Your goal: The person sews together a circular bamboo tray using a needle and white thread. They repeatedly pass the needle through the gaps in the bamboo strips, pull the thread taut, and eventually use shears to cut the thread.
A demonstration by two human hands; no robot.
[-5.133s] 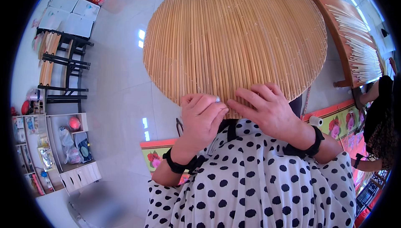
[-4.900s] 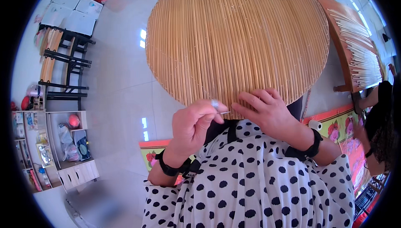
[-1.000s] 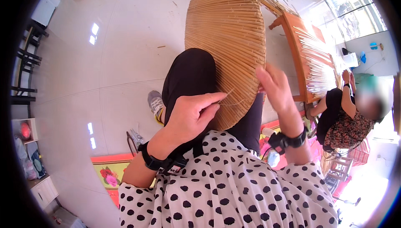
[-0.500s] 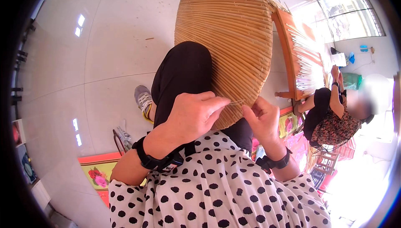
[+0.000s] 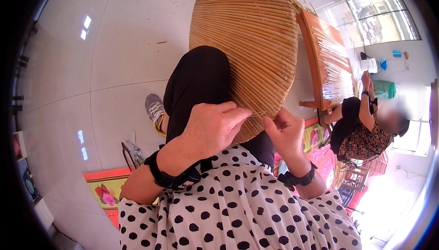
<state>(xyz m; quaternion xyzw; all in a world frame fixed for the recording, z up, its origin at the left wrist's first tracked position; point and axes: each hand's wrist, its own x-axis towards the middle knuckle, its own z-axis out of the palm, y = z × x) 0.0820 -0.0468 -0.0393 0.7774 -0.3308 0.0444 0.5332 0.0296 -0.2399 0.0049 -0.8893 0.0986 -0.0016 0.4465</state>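
Note:
A large mat of slender tan sticks [image 5: 247, 44], bound with rows of thin stitches, curves over my lap and out ahead. Between the thumb and fingers of my left hand [image 5: 211, 126] is pinched a thin pale strand [image 5: 259, 113], its end pointing toward the mat's near right edge. My right hand [image 5: 287, 133] is at that edge with its fingers curled and thumb pressed in. Whatever lies between those fingertips is too small to make out. Both wrists wear black bands.
To the right stands a wooden bench [image 5: 315, 48] with many pale sticks [image 5: 336, 67] laid on it. Beyond it a person [image 5: 366, 126] sits with hands raised. A flowered mat [image 5: 107, 193] lies on the tiled floor, where a few stick scraps are scattered.
Both hands stay nearly in place. The right thumb has shifted slightly at the mat's edge, and the strand now looks like two fine lines. The whole view has slid a little.

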